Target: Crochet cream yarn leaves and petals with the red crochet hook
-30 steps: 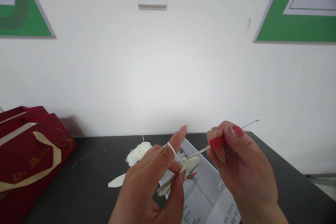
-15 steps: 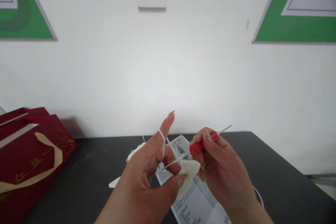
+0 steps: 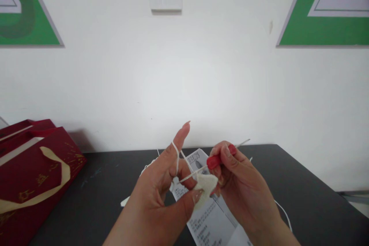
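My left hand pinches a small cream crocheted piece between thumb and middle finger. Its index finger points up with white yarn looped over it. My right hand grips a crochet hook by its red handle. The metal shaft points left, and its tip sits in the yarn just above the crocheted piece. A strand of yarn trails off to the right past my right wrist. Both hands hover close together above the black table.
A printed paper sheet lies on the table under my hands. A white yarn bundle is mostly hidden behind my left hand. A dark red gift bag with a gold ribbon stands at the left. The white wall rises behind.
My right hand moved left toward my left hand, carrying the hook into the yarn by the crocheted piece. My left index finger lifted upright with the yarn loop.
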`<state>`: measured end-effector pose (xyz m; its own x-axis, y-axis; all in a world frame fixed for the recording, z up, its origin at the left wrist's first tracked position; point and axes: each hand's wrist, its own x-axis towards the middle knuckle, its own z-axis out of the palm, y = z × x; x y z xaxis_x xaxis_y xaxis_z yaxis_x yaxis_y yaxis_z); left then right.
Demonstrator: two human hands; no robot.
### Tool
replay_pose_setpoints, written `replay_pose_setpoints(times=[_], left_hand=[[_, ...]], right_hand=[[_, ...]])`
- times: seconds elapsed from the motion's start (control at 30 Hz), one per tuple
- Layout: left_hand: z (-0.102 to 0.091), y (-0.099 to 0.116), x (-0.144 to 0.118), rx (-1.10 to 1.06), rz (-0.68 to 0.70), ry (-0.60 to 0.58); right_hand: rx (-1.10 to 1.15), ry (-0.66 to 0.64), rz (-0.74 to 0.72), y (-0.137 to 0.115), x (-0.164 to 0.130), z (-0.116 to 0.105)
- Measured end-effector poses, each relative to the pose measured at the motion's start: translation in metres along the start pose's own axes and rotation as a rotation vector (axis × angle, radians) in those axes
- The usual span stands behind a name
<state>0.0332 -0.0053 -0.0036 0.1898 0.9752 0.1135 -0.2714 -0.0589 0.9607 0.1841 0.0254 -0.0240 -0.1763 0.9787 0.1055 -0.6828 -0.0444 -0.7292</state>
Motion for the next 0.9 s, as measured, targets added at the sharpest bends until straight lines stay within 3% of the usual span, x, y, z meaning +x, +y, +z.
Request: replay_pose_setpoints(times=[0.4,0.47,0.57,0.67,0.77,0.83,0.9], left_hand=[[-0.002,0.003,0.003,0.051,-0.016,-0.005],[-0.001,0.001,0.005,0.160,0.044,0.065],[0.005,-0.003,0.008,0.266,0.122,0.208],[0.012,-0.005,0.010,0.128,0.115,0.237],[0.013,-0.005,0.011,-0.130,0.035,0.153],[0.008,-0.004,0.012,-0.248,-0.041,0.052],[0.000,-0.001,0.012,-0.277,-0.102,-0.038]], right_hand=[[-0.094,-0.007,-0.082,-0.002,0.003,-0.001],[-0.180,0.005,-0.208,-0.003,0.002,-0.001],[-0.408,0.004,-0.544,-0.003,-0.008,0.000],[-0.805,-0.073,-0.898,-0.003,-0.022,-0.003],[-1.237,-0.182,-1.131,0.001,-0.029,-0.012],[-1.280,-0.227,-1.169,0.005,-0.026,-0.017],[-0.963,-0.187,-1.111,0.007,-0.019,-0.018]])
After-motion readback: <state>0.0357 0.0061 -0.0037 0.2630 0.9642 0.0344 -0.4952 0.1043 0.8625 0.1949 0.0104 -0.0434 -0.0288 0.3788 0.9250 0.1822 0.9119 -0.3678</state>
